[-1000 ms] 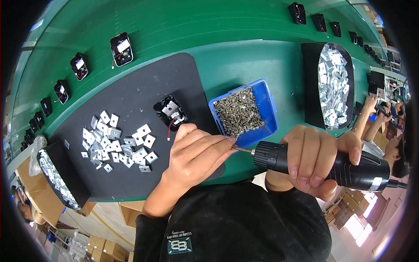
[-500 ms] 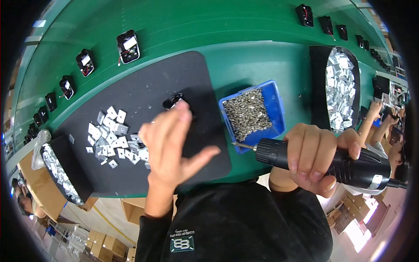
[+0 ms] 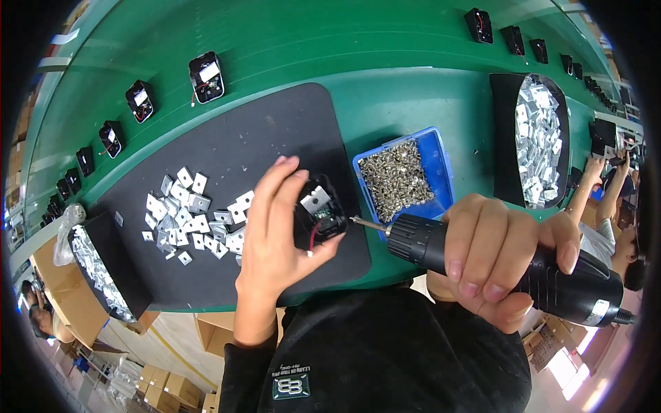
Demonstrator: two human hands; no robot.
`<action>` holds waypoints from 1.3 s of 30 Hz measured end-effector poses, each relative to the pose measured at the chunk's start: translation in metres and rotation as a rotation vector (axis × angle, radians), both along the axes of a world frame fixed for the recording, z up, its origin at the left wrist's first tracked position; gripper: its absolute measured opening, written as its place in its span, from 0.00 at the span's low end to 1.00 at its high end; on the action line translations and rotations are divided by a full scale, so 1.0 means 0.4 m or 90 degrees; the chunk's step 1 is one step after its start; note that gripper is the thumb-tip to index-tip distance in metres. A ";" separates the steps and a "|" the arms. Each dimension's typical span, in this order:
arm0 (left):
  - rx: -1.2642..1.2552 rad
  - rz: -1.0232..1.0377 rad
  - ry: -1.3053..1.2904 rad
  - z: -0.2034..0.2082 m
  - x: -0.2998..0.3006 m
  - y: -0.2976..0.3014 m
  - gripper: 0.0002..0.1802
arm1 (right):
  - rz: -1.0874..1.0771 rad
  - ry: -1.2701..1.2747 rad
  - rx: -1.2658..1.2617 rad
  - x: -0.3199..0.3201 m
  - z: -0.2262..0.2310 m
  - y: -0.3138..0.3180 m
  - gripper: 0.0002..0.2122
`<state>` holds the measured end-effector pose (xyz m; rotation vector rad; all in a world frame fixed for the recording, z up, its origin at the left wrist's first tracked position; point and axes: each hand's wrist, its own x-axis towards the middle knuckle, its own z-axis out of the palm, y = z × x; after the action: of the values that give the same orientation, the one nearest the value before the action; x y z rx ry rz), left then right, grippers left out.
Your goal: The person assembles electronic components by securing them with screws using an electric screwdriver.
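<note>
My left hand (image 3: pixel 279 220) spans a small open black plastic housing (image 3: pixel 335 221) on the black mat, its fingers at the far edge and its thumb at the near edge. Inside the housing are a pale metal plate (image 3: pixel 315 199), a bit of green circuit board and a red wire. My right hand (image 3: pixel 492 255) is wrapped round a black electric screwdriver (image 3: pixel 416 242), held level and pointing left. Its bit (image 3: pixel 370 224) ends close to the housing's right side; a small shiny piece sits at the tip, too small to name surely.
A blue bin (image 3: pixel 441 165) of screws (image 3: pixel 396 179) stands just beyond the screwdriver. Loose metal plates (image 3: pixel 186 213) lie on the mat (image 3: pixel 289 117). Black boxes of plates stand at far right (image 3: pixel 506 138) and left (image 3: pixel 127 261). Black housings (image 3: pixel 206 76) line the green belt (image 3: pixel 310 34).
The housing now shows beside my left hand, nearer to me, with its open side in view. The screwdriver has moved left, bringing its bit close to the housing.
</note>
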<state>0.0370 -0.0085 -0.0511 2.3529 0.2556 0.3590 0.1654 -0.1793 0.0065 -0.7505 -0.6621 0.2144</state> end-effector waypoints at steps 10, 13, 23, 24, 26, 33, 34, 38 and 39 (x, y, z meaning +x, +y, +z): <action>-0.020 -0.130 -0.058 0.012 0.001 -0.023 0.44 | 0.045 -0.065 -0.024 -0.002 -0.008 0.014 0.24; -0.025 -0.147 -0.064 0.020 0.009 -0.027 0.44 | 0.040 -0.058 -0.025 -0.004 -0.011 0.010 0.23; 0.007 -0.151 -0.075 0.047 0.018 -0.033 0.39 | 0.084 -0.080 0.002 0.012 -0.020 0.021 0.19; 0.013 -0.153 -0.080 0.053 0.023 -0.033 0.39 | 0.110 -0.111 0.017 0.017 -0.018 0.022 0.18; 0.024 -0.150 -0.085 0.050 0.025 -0.033 0.39 | 0.119 -0.140 -0.016 0.018 -0.013 0.018 0.18; 0.043 -0.164 -0.076 0.052 0.031 -0.040 0.39 | 0.093 -0.073 0.066 0.003 -0.032 0.011 0.22; 0.040 -0.174 -0.070 0.049 0.032 -0.041 0.39 | 0.097 -0.090 0.072 0.005 -0.034 0.009 0.23; 0.033 -0.193 -0.047 0.071 0.055 -0.044 0.39 | 0.085 -0.110 0.007 0.010 -0.015 -0.001 0.29; 0.028 -0.218 -0.024 0.082 0.058 -0.044 0.37 | 0.141 -0.119 -0.027 0.027 -0.006 -0.017 0.32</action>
<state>0.0601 -0.0261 -0.0185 2.3749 -0.1751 0.2421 0.1764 -0.1862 0.0041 -0.7426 -0.9214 0.3649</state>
